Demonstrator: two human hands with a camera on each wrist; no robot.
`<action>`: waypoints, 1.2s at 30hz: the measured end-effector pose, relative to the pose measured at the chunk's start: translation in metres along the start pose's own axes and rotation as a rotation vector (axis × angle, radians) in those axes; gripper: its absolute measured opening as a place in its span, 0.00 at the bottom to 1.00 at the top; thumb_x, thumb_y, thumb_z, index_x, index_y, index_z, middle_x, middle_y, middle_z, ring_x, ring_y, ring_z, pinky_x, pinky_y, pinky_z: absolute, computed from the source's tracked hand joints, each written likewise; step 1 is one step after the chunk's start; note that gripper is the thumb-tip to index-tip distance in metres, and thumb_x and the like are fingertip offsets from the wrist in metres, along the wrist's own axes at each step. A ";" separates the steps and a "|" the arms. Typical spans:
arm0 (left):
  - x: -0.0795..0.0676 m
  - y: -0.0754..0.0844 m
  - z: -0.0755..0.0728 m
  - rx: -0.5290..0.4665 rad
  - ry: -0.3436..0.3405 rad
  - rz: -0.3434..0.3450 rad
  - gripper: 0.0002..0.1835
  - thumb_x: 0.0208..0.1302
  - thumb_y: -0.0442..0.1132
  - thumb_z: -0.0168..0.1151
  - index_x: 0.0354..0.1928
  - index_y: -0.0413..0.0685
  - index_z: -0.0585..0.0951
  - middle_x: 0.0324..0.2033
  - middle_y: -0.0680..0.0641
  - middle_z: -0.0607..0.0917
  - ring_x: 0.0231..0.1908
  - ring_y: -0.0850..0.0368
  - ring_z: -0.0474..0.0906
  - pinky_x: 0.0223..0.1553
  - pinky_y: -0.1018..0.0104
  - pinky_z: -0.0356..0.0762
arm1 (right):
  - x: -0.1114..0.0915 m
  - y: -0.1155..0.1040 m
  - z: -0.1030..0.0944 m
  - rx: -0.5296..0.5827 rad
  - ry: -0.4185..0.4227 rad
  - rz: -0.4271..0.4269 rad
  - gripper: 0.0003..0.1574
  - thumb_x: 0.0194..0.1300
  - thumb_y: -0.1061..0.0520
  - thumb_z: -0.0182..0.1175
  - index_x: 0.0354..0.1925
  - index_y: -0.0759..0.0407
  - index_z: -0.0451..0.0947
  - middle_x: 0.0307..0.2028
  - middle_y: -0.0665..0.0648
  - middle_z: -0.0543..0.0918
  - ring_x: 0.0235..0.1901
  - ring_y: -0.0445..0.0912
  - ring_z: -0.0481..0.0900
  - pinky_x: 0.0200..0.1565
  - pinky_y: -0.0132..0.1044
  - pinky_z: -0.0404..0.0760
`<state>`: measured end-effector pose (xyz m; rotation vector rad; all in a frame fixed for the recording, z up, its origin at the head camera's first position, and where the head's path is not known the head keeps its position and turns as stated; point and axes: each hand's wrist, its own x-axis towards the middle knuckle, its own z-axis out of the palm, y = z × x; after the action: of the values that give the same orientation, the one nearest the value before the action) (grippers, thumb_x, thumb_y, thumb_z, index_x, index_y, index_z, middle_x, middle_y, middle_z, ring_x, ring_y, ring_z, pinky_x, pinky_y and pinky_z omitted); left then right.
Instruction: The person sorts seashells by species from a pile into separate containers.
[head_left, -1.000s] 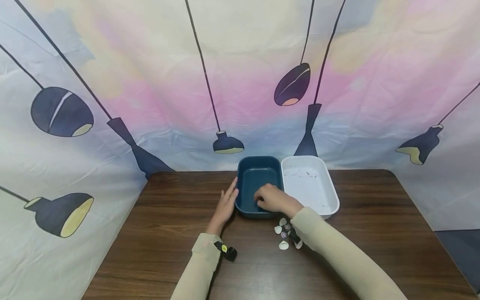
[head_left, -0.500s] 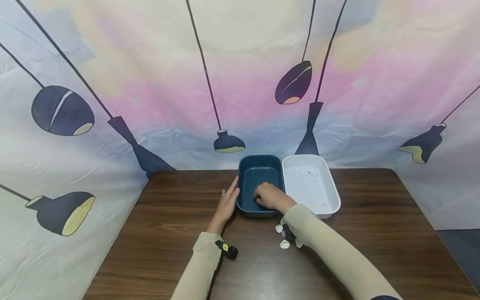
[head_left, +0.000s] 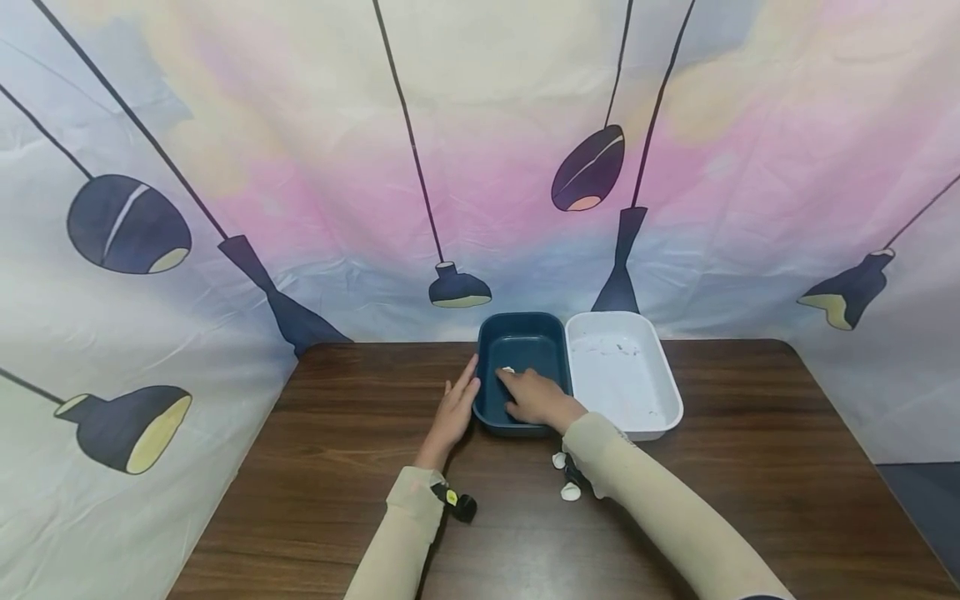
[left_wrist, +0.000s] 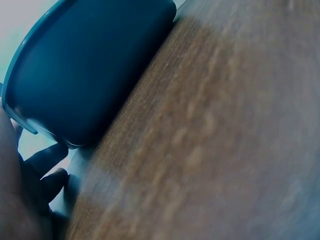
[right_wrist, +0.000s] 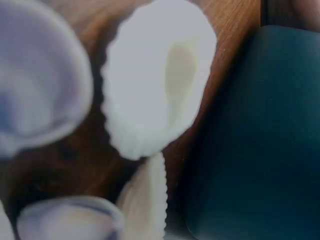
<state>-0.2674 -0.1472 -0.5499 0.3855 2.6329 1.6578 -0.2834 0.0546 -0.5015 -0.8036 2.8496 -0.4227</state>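
My right hand point(head_left: 536, 396) is inside the dark teal tray point(head_left: 525, 327), its index finger stretched toward the far left. At that fingertip lies a small white shell point(head_left: 508, 369), partly hidden by the finger. My left hand point(head_left: 453, 410) rests with straight fingers along the tray's left wall. In the left wrist view, the left-hand fingers point(left_wrist: 47, 157) touch the tray's end from outside. White shells point(head_left: 571, 492) lie on the table under the right forearm. Close up in the right wrist view are a ridged white shell point(right_wrist: 155, 75) and a purplish shell point(right_wrist: 40, 75).
A white tray point(head_left: 618, 392) with dark specks inside stands against the teal tray's right side. Both sit at the back of the brown wooden table point(head_left: 337, 433), before a cloth backdrop point(head_left: 322, 167) printed with lamps. A dark wrist camera point(head_left: 463, 507) is strapped to the left wrist.
My right hand has shifted slightly left in the teal tray, and its index finger has straightened from a curl. A white shell now shows at its tip. The left hand stays put.
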 end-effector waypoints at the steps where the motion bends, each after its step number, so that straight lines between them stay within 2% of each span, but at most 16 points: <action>1: 0.000 0.000 0.000 -0.001 -0.001 -0.001 0.31 0.87 0.56 0.38 0.85 0.61 0.55 0.82 0.51 0.59 0.80 0.43 0.56 0.81 0.43 0.26 | -0.001 0.000 0.000 0.005 -0.001 0.002 0.40 0.77 0.50 0.63 0.80 0.60 0.64 0.74 0.63 0.73 0.69 0.64 0.74 0.64 0.59 0.79; 8: 0.000 0.000 0.002 0.000 0.000 -0.003 0.30 0.88 0.54 0.38 0.85 0.61 0.55 0.82 0.52 0.59 0.80 0.44 0.56 0.81 0.44 0.26 | -0.004 -0.001 -0.004 0.006 0.017 -0.023 0.38 0.77 0.52 0.62 0.78 0.61 0.66 0.73 0.63 0.74 0.69 0.62 0.75 0.66 0.57 0.77; 15: -0.001 0.002 0.001 -0.002 0.000 -0.011 0.31 0.87 0.57 0.38 0.85 0.61 0.55 0.82 0.52 0.59 0.79 0.43 0.57 0.81 0.44 0.26 | -0.011 -0.002 -0.015 0.011 0.045 -0.076 0.34 0.77 0.55 0.62 0.76 0.61 0.70 0.69 0.64 0.78 0.65 0.60 0.80 0.64 0.56 0.80; 23: 0.000 0.003 0.002 0.005 0.003 -0.018 0.32 0.87 0.58 0.38 0.85 0.58 0.56 0.82 0.51 0.59 0.80 0.43 0.56 0.81 0.43 0.26 | -0.023 0.001 -0.028 0.005 0.072 -0.096 0.34 0.77 0.54 0.63 0.76 0.58 0.71 0.67 0.62 0.81 0.63 0.59 0.81 0.62 0.55 0.82; 30: 0.001 0.002 0.002 0.005 0.011 -0.020 0.30 0.88 0.55 0.38 0.85 0.61 0.56 0.81 0.51 0.60 0.80 0.44 0.56 0.81 0.43 0.27 | -0.037 -0.001 -0.034 0.007 0.094 -0.160 0.34 0.76 0.55 0.64 0.75 0.60 0.72 0.67 0.64 0.80 0.64 0.61 0.80 0.64 0.57 0.80; 36: 0.001 0.001 0.001 -0.009 0.013 -0.013 0.30 0.88 0.52 0.39 0.85 0.59 0.56 0.81 0.49 0.60 0.80 0.44 0.56 0.81 0.42 0.27 | -0.047 -0.002 -0.036 0.019 0.099 -0.153 0.35 0.76 0.55 0.64 0.76 0.59 0.70 0.70 0.65 0.77 0.67 0.62 0.77 0.67 0.59 0.76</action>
<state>-0.2679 -0.1453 -0.5497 0.3572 2.6309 1.6733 -0.2510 0.0861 -0.4640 -1.0294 2.8786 -0.5228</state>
